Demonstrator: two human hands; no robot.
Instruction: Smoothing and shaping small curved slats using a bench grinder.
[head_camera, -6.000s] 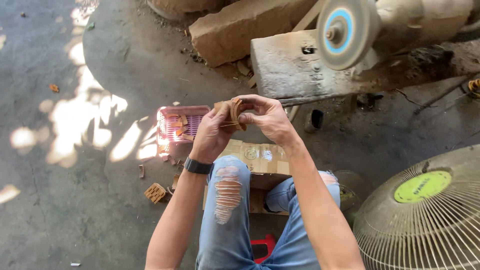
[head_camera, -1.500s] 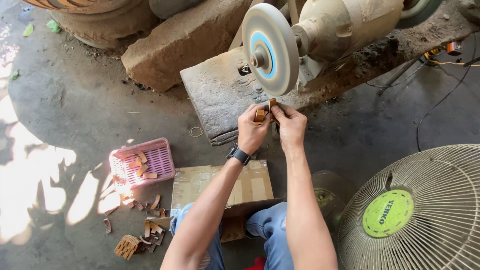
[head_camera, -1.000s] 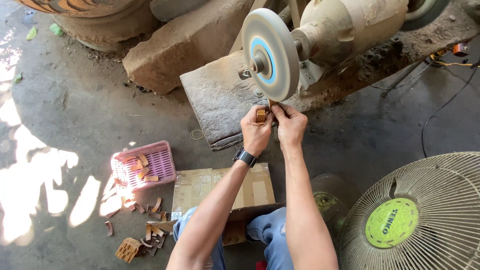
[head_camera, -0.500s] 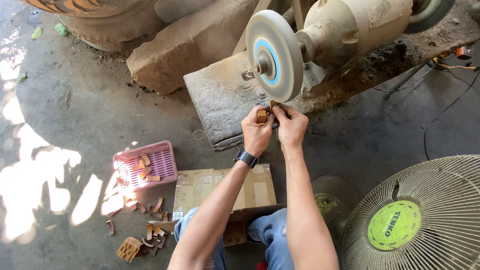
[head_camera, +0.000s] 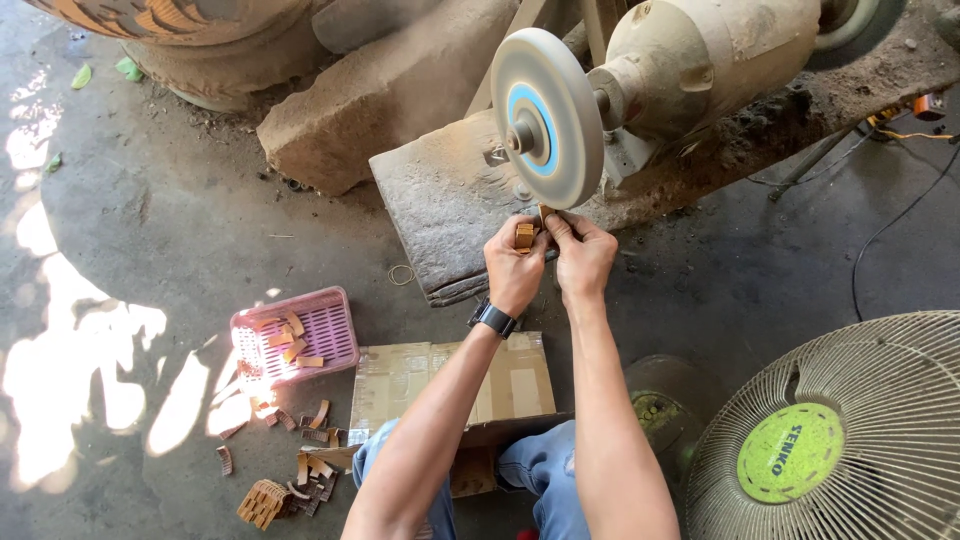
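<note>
My left hand (head_camera: 515, 268) grips a small stack of brown wooden pieces (head_camera: 524, 236) and wears a black wristwatch. My right hand (head_camera: 583, 255) pinches one thin wooden piece (head_camera: 546, 213) and holds it up against the lower edge of the round grey grinding wheel (head_camera: 546, 117). The wheel has a blue centre ring and sits on a dusty motor (head_camera: 700, 60). Both hands are close together just below the wheel, above a flat grey stone slab (head_camera: 445, 200).
A pink plastic basket (head_camera: 300, 335) with several wooden pieces lies on the concrete floor at left. More pieces (head_camera: 290, 480) lie scattered below it. A cardboard box (head_camera: 450, 385) rests by my knees. A fan (head_camera: 850, 440) with a beige grille stands at right. Cables run at far right.
Six seconds ago my hands sorted the pieces near my knees. Since then they rose to the wheel, and over the last second they have stayed there nearly still.
</note>
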